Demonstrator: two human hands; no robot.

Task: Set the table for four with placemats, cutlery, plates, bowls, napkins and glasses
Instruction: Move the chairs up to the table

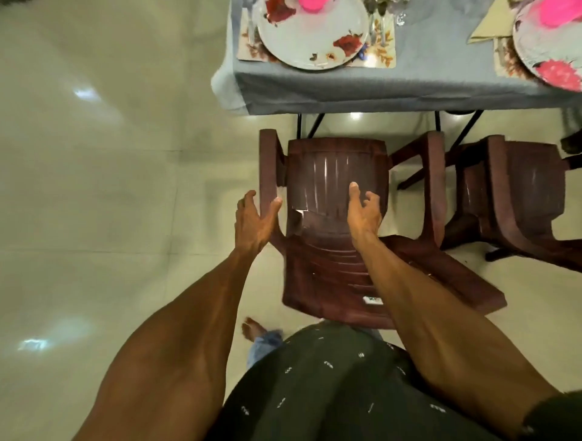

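Both arms out over the brown plastic chair [333,226], and it stands just short of the table [409,85] with a strip of floor between. The left hand [253,222] has its palm against the rear end of the left armrest [267,166], thumb on the inner side and fingers on the outer — spread around it rather than clamped tight. The right hand [363,209] hovers over the seat, fingers loosely curled and holding nothing; whether it touches the plastic I cannot tell.

On the table, the near setting looks complete in part: a floral plate [311,41] on a placemat [382,50], a pink bowl [313,3] on top, cutlery [376,28] to its right. A second plate [549,47] sits at the far right with a folded napkin [489,26] beside it.

The risk here — a hard shove. The armrests look as though they might meet the tablecloth overhang [393,97], and a jolt could rattle the plate, which sits close to the table's near edge. With one hand gripping only one side, the chair could also swing off line.

Room to the left is wide open floor [94,189]. To the right it is tight: a second chair [516,201] stands just beside, its armrest near this one's.
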